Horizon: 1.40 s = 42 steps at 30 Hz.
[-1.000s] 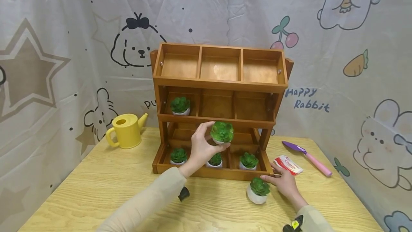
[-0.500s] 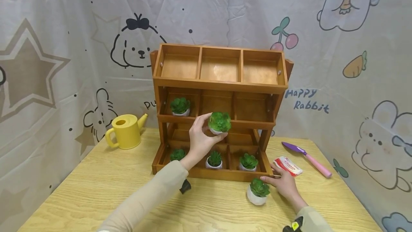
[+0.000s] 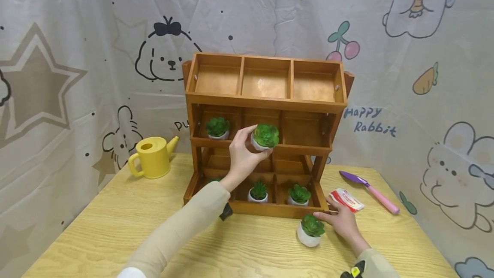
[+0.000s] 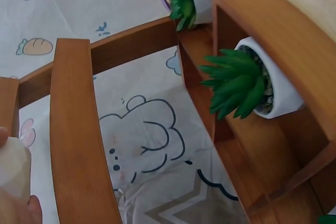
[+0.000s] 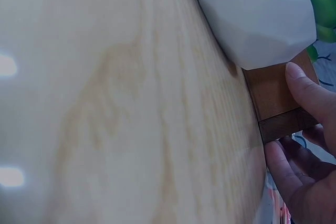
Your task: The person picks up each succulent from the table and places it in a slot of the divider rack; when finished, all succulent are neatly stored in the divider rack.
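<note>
Holding a small potted succulent (image 3: 265, 136) in the left hand (image 3: 244, 153), thumb below, fingers over the far side, so the grip is only pot-wide. Pot is in front of the middle tier (image 3: 305, 150) of the wooden rack (image 3: 266, 101), at the centre cell, overlapping the tier's front lip in the head view. Left wrist view: a strip of backdrop shows between pot and wooden bar. Top tier (image 3: 266, 83) front board is above the pot; open gap below, between middle tier and bottom tray (image 3: 278, 210).

Left sleeve (image 3: 185, 226) crosses over the tray's front-left edge. Right hand (image 3: 342, 222) pinches the tray's front-right corner, thumb on the front face, fingers round the end. Tight spot: loose potted succulent (image 3: 310, 231) stands on the table (image 3: 251, 248) just beside that thumb; can't tell if they touch.

Cells: three per tier. Middle tier left has a white-potted plant (image 3: 217, 128). Bottom tray: centre plant (image 3: 257, 191), right plant (image 3: 299, 194), left plant (image 3: 214, 179) mostly hidden by the arm.

Flanks: yellow watering can (image 3: 154, 158) left of rack, well apart; red-white packet (image 3: 347, 200) near the right hand, purple-pink trowel (image 3: 369, 192) beyond it.
</note>
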### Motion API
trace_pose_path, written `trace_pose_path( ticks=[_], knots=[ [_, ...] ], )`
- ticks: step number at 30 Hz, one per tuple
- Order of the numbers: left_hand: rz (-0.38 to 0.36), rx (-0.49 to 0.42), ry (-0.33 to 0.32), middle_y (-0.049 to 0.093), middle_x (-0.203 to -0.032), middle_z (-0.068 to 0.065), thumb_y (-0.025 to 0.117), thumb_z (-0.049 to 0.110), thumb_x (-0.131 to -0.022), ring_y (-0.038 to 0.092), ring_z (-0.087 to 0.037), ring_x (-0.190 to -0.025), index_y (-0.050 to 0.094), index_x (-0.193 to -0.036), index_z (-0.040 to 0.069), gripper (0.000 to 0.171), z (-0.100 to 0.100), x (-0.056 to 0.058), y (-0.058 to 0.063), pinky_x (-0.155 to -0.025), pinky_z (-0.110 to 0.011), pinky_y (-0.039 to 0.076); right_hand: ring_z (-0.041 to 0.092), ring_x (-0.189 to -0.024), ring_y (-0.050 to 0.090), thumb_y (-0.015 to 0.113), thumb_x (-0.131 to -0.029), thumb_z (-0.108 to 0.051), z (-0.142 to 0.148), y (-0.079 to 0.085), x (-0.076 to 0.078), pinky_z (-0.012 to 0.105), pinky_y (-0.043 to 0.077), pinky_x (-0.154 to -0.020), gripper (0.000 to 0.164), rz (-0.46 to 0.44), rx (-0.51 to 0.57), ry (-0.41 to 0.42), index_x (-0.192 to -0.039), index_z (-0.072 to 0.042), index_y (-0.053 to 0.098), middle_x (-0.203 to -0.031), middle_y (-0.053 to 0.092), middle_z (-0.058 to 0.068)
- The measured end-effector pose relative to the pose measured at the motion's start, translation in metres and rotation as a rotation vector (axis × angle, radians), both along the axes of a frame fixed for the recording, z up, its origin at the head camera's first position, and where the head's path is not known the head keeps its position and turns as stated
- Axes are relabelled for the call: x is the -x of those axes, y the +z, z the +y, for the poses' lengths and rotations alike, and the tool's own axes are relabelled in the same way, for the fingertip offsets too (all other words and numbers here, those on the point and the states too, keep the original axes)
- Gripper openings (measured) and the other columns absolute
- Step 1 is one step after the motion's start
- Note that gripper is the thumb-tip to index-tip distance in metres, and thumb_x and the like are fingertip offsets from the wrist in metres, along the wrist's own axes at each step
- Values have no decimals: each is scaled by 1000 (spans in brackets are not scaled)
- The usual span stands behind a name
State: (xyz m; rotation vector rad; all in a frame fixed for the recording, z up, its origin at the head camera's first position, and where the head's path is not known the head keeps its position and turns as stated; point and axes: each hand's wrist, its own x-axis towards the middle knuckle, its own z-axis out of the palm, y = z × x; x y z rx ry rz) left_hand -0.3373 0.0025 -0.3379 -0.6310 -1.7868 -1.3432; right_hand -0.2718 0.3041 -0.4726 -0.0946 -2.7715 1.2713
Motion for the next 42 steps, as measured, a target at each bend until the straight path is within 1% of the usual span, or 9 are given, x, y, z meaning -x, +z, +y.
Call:
trace_pose_path(
  ticks=[3,6,15,20,26,32,36,42],
  knots=[
    [9,-7,5,61,-113,-13,88,12,-64,60,-24,-102,59,-122,5,65,2,5,3,-76,-30,56,45,-113,58,77,-78,-40,-1,0,0,48,50,-91,85,-2,2,1,-141,6,41,-130,50,35],
    [3,-9,26,61,-113,-13,88,12,-64,60,-24,-101,59,-121,5,64,3,9,4,-75,-32,56,44,-113,58,77,-79,-39,-2,0,-1,48,50,-91,85,-3,12,2,-141,6,40,-130,51,36],
    [-12,-5,50,61,-112,-14,87,13,-63,60,-25,-100,60,-121,5,65,4,17,4,-74,-32,55,44,-112,59,78,-78,-39,0,-2,0,47,51,-91,85,4,12,-9,-141,5,41,-129,52,35],
    [-27,-20,61,61,-113,-14,87,13,-63,60,-26,-100,59,-122,5,65,2,22,4,-77,-35,55,44,-111,59,78,-78,-39,0,-3,2,47,51,-90,85,7,19,-6,-141,5,42,-129,52,35],
    [-39,-7,79,61,-113,-15,87,13,-64,59,-29,-102,59,-121,4,65,0,26,5,-83,-41,53,43,-110,60,78,-78,-39,1,-2,2,47,51,-90,85,6,20,-7,-140,5,42,-127,54,34],
    [-62,23,99,61,-114,-15,87,14,-65,59,-30,-105,59,-121,5,64,0,30,7,-88,-43,51,43,-111,60,78,-78,-39,1,-2,3,47,51,-90,85,11,18,-1,-140,5,42,-128,53,34],
    [-80,35,95,61,-114,-16,87,13,-65,59,-31,-105,59,-121,4,63,1,31,8,-89,-44,51,43,-111,60,78,-77,-39,3,-3,3,48,51,-91,85,9,17,-4,-140,5,43,-129,53,34],
    [-88,55,100,61,-113,-18,87,11,-64,60,-33,-104,60,-120,3,63,2,32,11,-87,-45,52,43,-111,60,78,-78,-39,3,-2,2,48,50,-91,85,9,19,-3,-140,5,43,-129,53,34]
  ],
)
